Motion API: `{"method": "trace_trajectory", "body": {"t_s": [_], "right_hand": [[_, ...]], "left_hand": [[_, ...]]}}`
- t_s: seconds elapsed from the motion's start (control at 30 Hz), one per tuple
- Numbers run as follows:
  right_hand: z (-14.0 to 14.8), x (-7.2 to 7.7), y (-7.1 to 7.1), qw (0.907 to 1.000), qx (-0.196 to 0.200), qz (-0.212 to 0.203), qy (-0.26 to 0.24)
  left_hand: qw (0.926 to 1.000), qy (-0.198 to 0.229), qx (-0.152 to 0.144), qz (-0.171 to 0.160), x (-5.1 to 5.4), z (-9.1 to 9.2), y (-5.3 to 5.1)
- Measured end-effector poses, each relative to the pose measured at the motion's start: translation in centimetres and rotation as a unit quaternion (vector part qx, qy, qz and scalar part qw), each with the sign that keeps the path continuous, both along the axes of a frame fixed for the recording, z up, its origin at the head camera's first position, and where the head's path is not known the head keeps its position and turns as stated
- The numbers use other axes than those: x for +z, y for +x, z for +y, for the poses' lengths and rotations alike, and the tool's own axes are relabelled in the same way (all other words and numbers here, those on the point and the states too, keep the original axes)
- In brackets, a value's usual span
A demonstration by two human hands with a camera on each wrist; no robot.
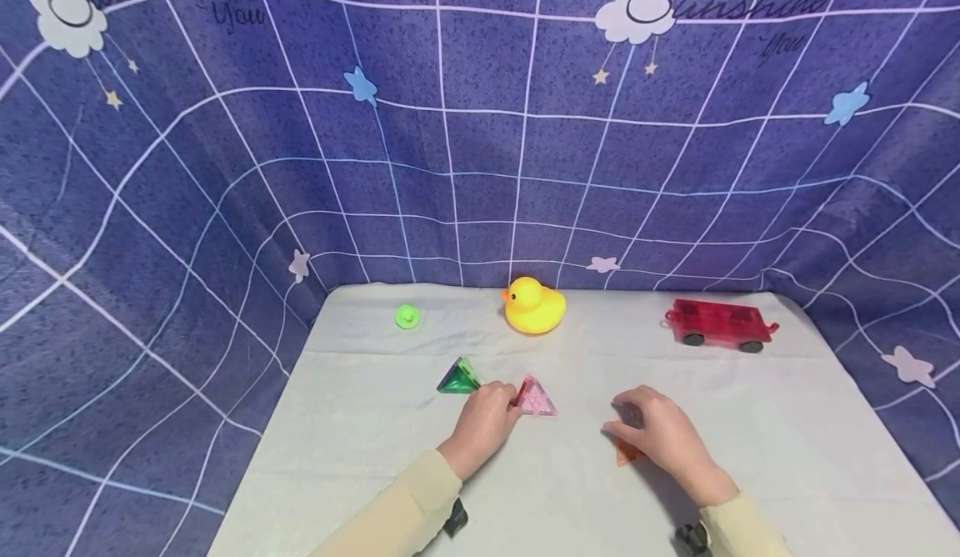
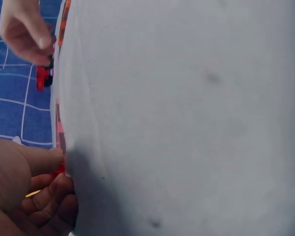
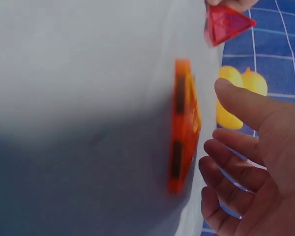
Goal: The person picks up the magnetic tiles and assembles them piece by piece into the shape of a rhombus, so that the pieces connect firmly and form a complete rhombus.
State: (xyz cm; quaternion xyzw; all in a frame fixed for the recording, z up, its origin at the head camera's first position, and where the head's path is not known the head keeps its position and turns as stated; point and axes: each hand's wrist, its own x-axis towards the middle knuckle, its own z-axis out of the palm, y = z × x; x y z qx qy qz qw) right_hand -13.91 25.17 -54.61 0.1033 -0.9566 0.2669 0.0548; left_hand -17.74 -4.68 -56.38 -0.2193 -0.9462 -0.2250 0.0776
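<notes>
A pink triangular piece (image 1: 536,398) stands on the white cloth, its left edge pinched by the left hand (image 1: 486,424). In the left wrist view, thumb and fingertips of the left hand (image 2: 34,187) meet at a red edge. The right hand (image 1: 667,436) hovers by an orange piece (image 1: 627,452), partly hidden beneath it. In the right wrist view the relaxed fingers of the right hand (image 3: 255,162) stand apart from the orange piece (image 3: 183,128), holding nothing. Just left of the left hand is a green triangular piece (image 1: 458,377).
Along the back of the cloth (image 1: 360,449) are a small green toy (image 1: 407,317), a yellow duck (image 1: 534,307) and a red wheeled car base (image 1: 720,324). A blue gridded curtain (image 1: 480,140) hangs behind and at both sides.
</notes>
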Motion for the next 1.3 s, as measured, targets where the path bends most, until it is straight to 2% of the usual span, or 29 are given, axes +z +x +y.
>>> {"method": "trace_trajectory", "body": {"t_s": [0.27,0.63,0.93,1.3], "right_hand": [[2.2,-0.3,1.8,0.9992,0.025,0.032,-0.002],[4.1,-0.8,3.5,0.9980,0.060,-0.016,-0.016],[4.1,-0.9,3.5,0.9984,0.054,-0.009,-0.015],[3.0,-0.9,3.1,0.9996,0.021,-0.015,-0.015]], "left_hand": [[1.0000,-0.003,-0.001,-0.002,0.1,0.0,0.0],[0.9999,0.000,-0.002,-0.015,0.4,0.1,-0.1],[0.9999,0.009,-0.006,-0.008,0.1,-0.1,-0.2],[0.9998,0.002,-0.004,-0.019,0.2,0.0,-0.1]]}}
